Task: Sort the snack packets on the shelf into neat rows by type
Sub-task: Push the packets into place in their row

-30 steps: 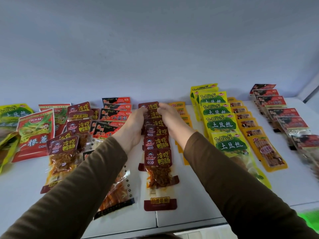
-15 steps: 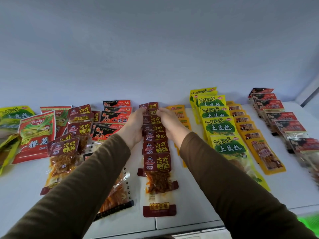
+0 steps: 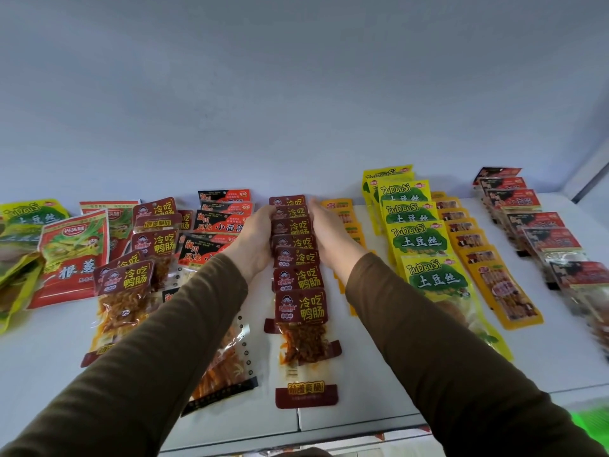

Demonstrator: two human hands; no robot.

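Snack packets: dark red row (image 3: pixel 298 258) mid-shelf | left grip (image 3: pixel 255 240) flat on its left edge | right grip (image 3: pixel 326 234) flat on right edge | I judge them light, soft, slippery; press the sides, not the tops.

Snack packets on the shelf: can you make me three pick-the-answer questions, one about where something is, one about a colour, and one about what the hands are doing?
1. Where is the row between the hands?
A. far left end
B. middle of the shelf
C. far right end

2. What colour are the TuDouSi packets right of the hands?
A. yellow and green
B. blue
C. pink

3. What are the hands doing?
A. resting in the lap
B. holding one packet up high
C. pressing both sides of a row

Answers: B, the dark red row lies mid-shelf; A, the TuDouSi packets are yellow with green; C, the left hand and right hand flank that row.
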